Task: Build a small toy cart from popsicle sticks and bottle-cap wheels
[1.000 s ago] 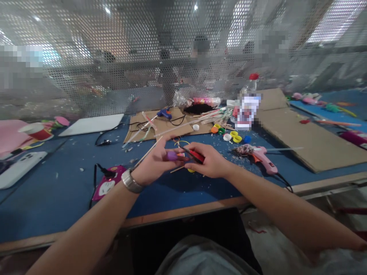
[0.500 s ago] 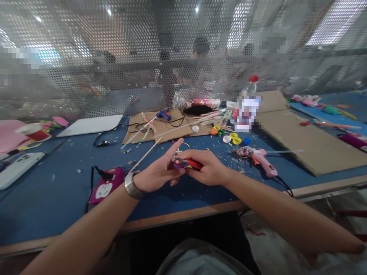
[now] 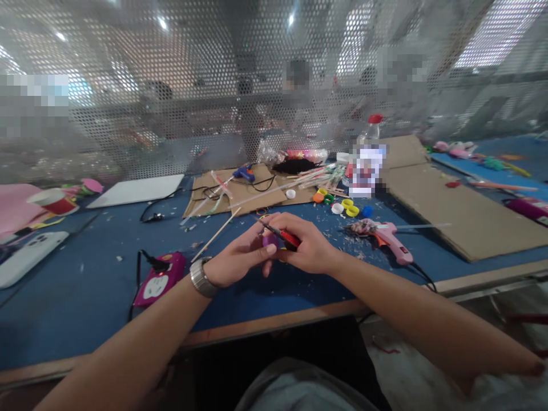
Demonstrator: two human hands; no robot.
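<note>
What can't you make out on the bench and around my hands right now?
In the head view:
Purple piece: partly covered by the left hand and the red-handled tool.
Handle ends: hidden inside the right hand.
Lit screen: its content is pixelated.
Far-right magenta item: cut off by the picture's edge.

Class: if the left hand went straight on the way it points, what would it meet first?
Probably the right hand with its red-handled tool, just ahead of the left hand; exact depth is unclear.
</note>
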